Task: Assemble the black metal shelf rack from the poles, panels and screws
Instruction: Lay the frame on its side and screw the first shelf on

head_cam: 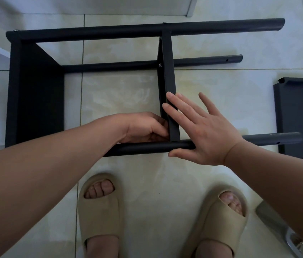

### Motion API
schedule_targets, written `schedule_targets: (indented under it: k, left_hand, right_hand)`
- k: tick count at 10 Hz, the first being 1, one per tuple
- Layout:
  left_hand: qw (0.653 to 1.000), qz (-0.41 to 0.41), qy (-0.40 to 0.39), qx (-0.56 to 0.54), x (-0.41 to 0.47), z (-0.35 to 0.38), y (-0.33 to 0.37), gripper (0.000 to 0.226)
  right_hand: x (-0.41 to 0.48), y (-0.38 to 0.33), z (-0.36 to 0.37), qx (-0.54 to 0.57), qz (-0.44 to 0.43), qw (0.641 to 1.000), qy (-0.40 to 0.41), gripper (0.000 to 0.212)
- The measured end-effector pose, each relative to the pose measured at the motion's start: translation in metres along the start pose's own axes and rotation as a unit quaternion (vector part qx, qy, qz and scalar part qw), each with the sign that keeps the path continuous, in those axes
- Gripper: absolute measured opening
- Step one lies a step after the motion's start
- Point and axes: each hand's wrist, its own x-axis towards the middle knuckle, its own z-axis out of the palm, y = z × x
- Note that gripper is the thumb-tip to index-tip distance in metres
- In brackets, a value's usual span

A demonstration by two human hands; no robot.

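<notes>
You had 2 panels [35, 94] on the poles [147, 30]; 1 loose panel [299, 116] lay unfitted; your right hand [203, 131] pressed flat on the middle panel [166, 71]; your left hand [143, 127] curled, grip hidden.

i read matt black painted metal on the middle panel [167, 75] under my right fingers [182, 106], smooth with a faint sheen. the pole [147, 147] just behind them looks the same, smooth tube. the loose panel [299, 112] well right of them is duller, greyer. floor tiles [121, 94] beyond the fingers are glossy, pale, marbled. slippers [98, 211] look matt, rubbery.
</notes>
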Motion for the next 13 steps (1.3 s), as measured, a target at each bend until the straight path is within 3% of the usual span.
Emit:
schedule_targets:
  k: [7, 9, 11, 12, 13]
  left_hand:
    - [1.0, 0.002, 0.027, -0.013, 0.0064, 0.0002, -0.0037, 0.012]
    - [0.999, 0.03, 0.012, -0.034, 0.0077, 0.0003, -0.0044, 0.03]
    - [1.0, 0.005, 0.0, -0.022, 0.0082, -0.0002, -0.0062, 0.014]
    - [1.0, -0.004, 0.014, -0.014, 0.0072, -0.0019, -0.0053, 0.028]
    - [1.0, -0.014, 0.02, -0.009, 0.0069, -0.0033, -0.0005, 0.015]
  right_hand:
    - [-0.0007, -0.0007, -0.0009, -0.011, 0.006, 1.0, 0.005, 0.101]
    - [-0.0003, -0.0012, -0.0011, -0.01, 0.006, 1.0, 0.002, 0.101]
    - [-0.0004, -0.0018, -0.0007, -0.01, 0.006, 1.0, -0.001, 0.101]
    - [-0.0004, -0.0014, -0.0013, -0.011, 0.008, 1.0, -0.003, 0.102]
    - [-0.0001, -0.0011, -0.0014, -0.009, 0.008, 1.0, 0.0, 0.102]
